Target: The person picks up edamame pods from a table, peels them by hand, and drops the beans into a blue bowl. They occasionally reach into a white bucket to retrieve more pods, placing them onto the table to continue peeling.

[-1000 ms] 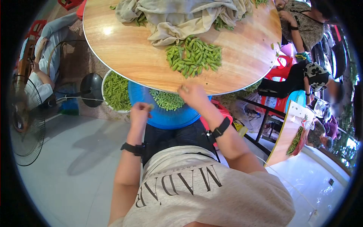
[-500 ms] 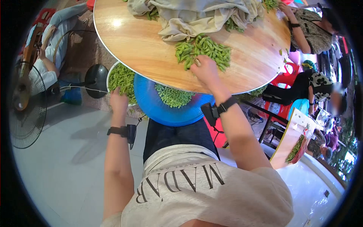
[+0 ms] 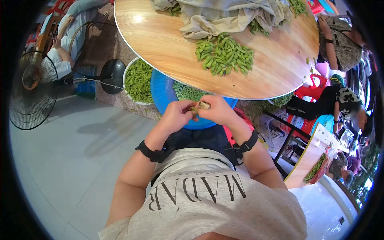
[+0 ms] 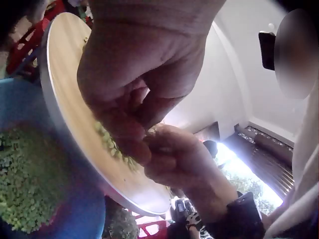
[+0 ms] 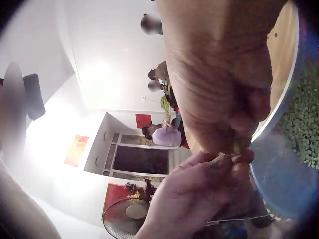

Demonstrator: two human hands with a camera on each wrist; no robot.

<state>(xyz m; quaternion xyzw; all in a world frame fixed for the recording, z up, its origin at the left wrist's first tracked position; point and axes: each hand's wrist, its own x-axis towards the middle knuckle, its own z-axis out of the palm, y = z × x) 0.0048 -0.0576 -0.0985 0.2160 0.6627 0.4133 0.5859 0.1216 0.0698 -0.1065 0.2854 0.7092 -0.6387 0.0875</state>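
Note:
Both hands meet over the near side of a blue basin [image 3: 160,96], in front of the person's waist. The left hand [image 3: 176,116] pinches one end of a small green bean pod [image 5: 238,148] between thumb and fingers. Fingertips of the right hand [image 3: 219,113] close on the same pod from the other side, and fingers hide most of it. A pale wrap [image 3: 205,105] shows on a right-hand digit. Shelled green beans [image 3: 187,92] lie heaped in the basin. Beyond, a pile of pods [image 3: 228,56] rests on the round wooden table [image 3: 160,48].
The table's rim overhangs the basin's far side. Left of the basin stands a white tub [image 3: 127,86] full of pods [image 3: 138,82]. A beige cloth [image 3: 224,22] covers part of the table. A standing fan [image 3: 34,80] is at far left; people sit on both sides.
The left hand has come from the tub of pods to the basin's front. The right hand has drawn back from the table's pile, and the two hands now meet at a pod.

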